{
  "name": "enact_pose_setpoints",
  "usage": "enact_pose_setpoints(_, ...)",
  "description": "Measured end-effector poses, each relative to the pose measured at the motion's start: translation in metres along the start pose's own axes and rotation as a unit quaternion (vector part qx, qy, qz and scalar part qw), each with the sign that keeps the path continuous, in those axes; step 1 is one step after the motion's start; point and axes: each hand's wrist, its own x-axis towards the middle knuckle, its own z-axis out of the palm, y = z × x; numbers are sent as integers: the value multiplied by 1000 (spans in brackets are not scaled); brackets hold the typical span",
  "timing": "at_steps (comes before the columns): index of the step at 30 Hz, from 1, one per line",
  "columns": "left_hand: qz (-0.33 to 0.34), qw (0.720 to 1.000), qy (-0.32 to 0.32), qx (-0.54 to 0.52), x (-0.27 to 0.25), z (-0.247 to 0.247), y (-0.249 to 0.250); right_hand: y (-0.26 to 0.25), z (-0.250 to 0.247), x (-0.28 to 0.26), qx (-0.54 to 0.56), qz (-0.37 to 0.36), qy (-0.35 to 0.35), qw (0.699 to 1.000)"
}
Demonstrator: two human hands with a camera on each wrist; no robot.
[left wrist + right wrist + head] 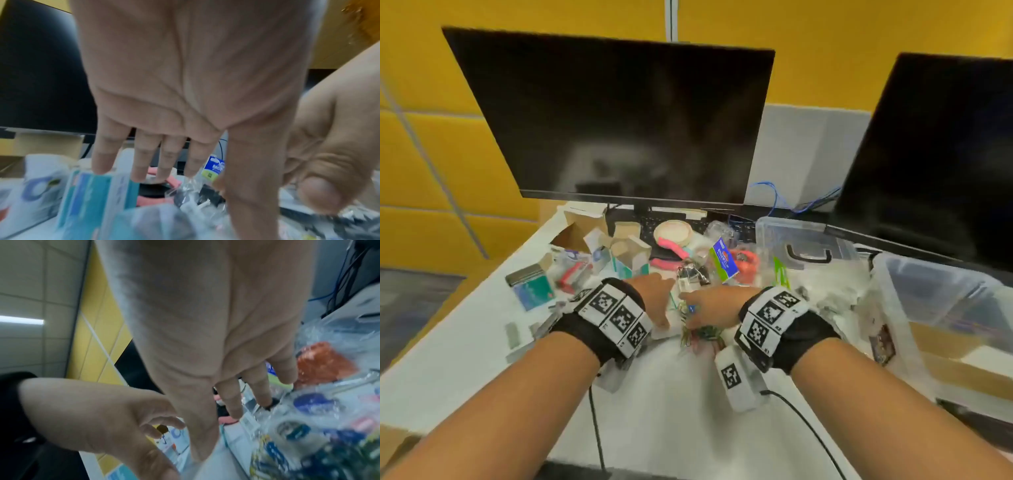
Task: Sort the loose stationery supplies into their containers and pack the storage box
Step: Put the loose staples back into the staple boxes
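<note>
**Both hands over the clip pile, mid-desk**

The loose coloured paper clips lie in a heap on the white desk, directly under your right hand. Its fingers point down into the heap; whether they actually pinch any clips, I can't tell, since it's blurred. Your left hand sits just beside it, palm down, fingers straight and spread, holding nothing; the left wrist view confirms that.

Just beyond your fingertips: a clear bag of black binder clips, then a blue-and-green labelled packet and orange items in plastic. Left of them are small cardboard boxes and a teal box. The clear storage box stands at the right edge, its lid lying behind it. Two dark monitors stand at the back.
</note>
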Motion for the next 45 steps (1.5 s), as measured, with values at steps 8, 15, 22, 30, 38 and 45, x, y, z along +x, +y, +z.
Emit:
enact_pose_setpoints(8,1,997,70,-19,-4,64,-19,-32,48,24,-51,13,81,995)
enact_pose_setpoints(15,5,994,92,-61,-13,57,-23,-30,50,29,-45,10,176,983)
enact_pose_setpoints(22,11,972,135,-192,-10,31,-40,-26,28,33,70,34,278,957)
enact_pose_setpoints(30,-1,947,165,-274,-29,25,-34,-41,17,26,131,67,299,943)
enact_pose_setpoints(38,-36,917,261,-300,-47,40,-26,-55,40,21,222,30,379,898)
enact_pose_setpoints(45,-31,918,234,-319,-28,35,-40,-45,21,32,230,70,343,908)
